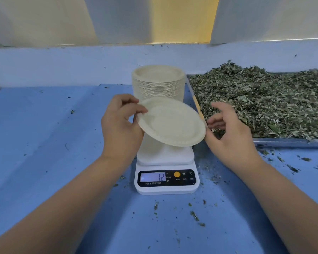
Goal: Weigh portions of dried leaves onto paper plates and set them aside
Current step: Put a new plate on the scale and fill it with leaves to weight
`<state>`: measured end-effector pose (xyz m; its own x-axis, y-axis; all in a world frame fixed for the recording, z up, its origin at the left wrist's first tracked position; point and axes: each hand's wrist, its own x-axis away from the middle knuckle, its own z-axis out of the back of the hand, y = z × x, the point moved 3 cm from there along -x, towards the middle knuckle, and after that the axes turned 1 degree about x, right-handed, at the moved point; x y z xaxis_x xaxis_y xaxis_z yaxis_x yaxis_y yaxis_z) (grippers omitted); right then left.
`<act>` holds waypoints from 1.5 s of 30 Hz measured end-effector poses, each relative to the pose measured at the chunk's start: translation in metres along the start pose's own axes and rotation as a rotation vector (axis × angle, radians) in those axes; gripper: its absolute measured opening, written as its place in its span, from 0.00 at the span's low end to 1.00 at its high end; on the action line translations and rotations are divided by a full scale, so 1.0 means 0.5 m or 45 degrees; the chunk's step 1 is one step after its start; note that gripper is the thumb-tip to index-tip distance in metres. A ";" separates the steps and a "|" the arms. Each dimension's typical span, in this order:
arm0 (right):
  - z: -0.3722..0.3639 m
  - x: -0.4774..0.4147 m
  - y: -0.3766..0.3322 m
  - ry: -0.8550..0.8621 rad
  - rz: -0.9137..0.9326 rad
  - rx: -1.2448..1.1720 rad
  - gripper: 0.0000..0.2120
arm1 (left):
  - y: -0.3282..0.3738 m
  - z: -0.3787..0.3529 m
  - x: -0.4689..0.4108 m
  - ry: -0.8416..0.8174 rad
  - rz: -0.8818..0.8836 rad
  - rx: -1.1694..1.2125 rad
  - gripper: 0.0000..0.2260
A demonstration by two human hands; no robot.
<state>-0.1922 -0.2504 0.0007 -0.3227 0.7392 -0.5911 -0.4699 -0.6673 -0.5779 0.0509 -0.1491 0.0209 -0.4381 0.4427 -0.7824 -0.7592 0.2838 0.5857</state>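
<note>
My left hand (120,125) pinches the left rim of an empty paper plate (171,123), which hangs tilted above the white kitchen scale (166,173). The scale's display reads minus 12. My right hand (228,129) hovers just right of the plate with its fingers loosely spread and holds nothing. A tall stack of paper plates (158,80) stands right behind the scale. Dried green leaves (264,99) are heaped in a metal tray (283,143) to the right.
The blue table (53,143) stretches to the left of the scale. Loose leaf crumbs (195,215) lie scattered in front of and to the right of the scale. A pale blue wall ledge (62,65) runs along the back.
</note>
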 end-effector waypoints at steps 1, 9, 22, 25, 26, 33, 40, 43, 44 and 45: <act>-0.004 0.003 -0.005 -0.033 0.029 -0.001 0.21 | -0.007 0.002 0.011 -0.021 0.025 -0.008 0.12; -0.009 0.012 -0.018 -0.101 0.155 0.078 0.13 | -0.058 0.011 0.030 -0.169 0.402 0.202 0.21; -0.006 0.017 -0.027 -0.125 0.218 0.242 0.15 | -0.118 0.016 0.043 -0.197 0.746 0.373 0.15; 0.001 0.014 -0.023 -0.089 0.163 0.207 0.14 | -0.134 0.015 0.045 -0.125 0.887 0.495 0.14; 0.003 0.014 -0.020 -0.074 0.149 0.194 0.14 | -0.136 0.013 0.047 -0.120 0.928 0.534 0.13; 0.009 0.012 0.002 -0.012 0.031 0.270 0.16 | -0.137 0.007 0.049 -0.083 1.031 0.594 0.12; 0.022 0.001 0.031 -0.100 -0.188 0.756 0.22 | -0.130 0.011 0.048 -0.079 1.026 0.600 0.11; 0.031 0.003 0.054 -0.235 -0.353 0.969 0.34 | -0.124 0.008 0.049 -0.146 0.993 0.541 0.12; 0.032 0.003 0.061 -0.275 -0.387 1.017 0.36 | -0.123 0.008 0.049 -0.158 0.991 0.521 0.12; 0.032 0.003 0.065 -0.303 -0.397 1.051 0.38 | -0.121 0.008 0.049 -0.160 0.992 0.514 0.12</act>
<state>-0.2211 -0.2696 -0.0096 -0.2000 0.9355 -0.2913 -0.9731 -0.2244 -0.0522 0.0880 -0.1520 -0.0330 -0.6855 0.7190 -0.1146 -0.0290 0.1303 0.9910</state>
